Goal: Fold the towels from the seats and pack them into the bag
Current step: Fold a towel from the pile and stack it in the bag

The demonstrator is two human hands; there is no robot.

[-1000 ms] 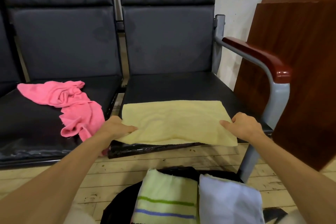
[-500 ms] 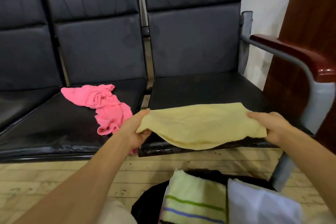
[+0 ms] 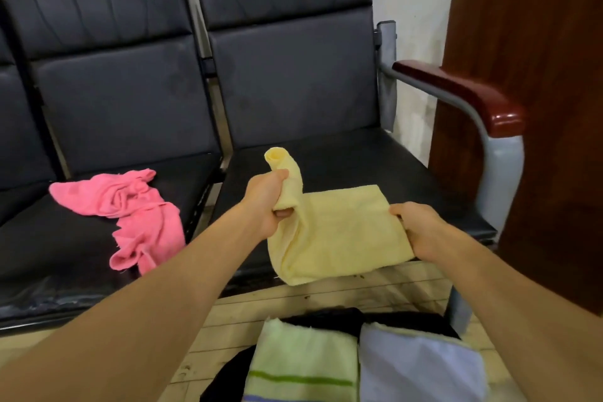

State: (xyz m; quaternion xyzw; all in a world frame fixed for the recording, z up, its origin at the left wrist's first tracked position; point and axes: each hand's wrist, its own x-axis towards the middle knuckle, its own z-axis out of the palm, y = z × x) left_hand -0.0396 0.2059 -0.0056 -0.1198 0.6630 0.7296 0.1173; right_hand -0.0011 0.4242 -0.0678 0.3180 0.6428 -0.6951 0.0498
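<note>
Your left hand [image 3: 266, 202] has its grip closed around one end of the soft pale yellow terry towel [image 3: 339, 235], bunching that end so a rolled corner stands up above your fingers. Your right hand [image 3: 421, 228] pinches the opposite edge of the same towel, thumb on top and fingers hidden underneath. Between your two hands the yellow towel is held above the front edge of the right-hand black padded seat [image 3: 342, 157]; its lower fold sags down past the seat's front lip, over the pale wooden plank floor [image 3: 326, 297]. Whether the far part of the cloth touches the cushion cannot be told.

On the neighbouring black padded seat [image 3: 81, 238] to your left lies a crumpled bright pink towel [image 3: 130, 206], unfolded, spread from the middle of the cushion toward its front right corner, well apart from your hands.

Below you, on the floor near the bottom of the view, sits the open black fabric bag [image 3: 326, 316]. Inside it, side by side and touching, are a folded pale green towel with green and blue stripes [image 3: 303, 365] on the left and a folded pale lavender towel [image 3: 421, 365] on the right.

A glossy red-brown wooden armrest on a grey metal frame [image 3: 456, 88] rises beside the right seat, with a dark brown wooden panel [image 3: 538, 108] leaning against the white wall just beyond it.
</note>
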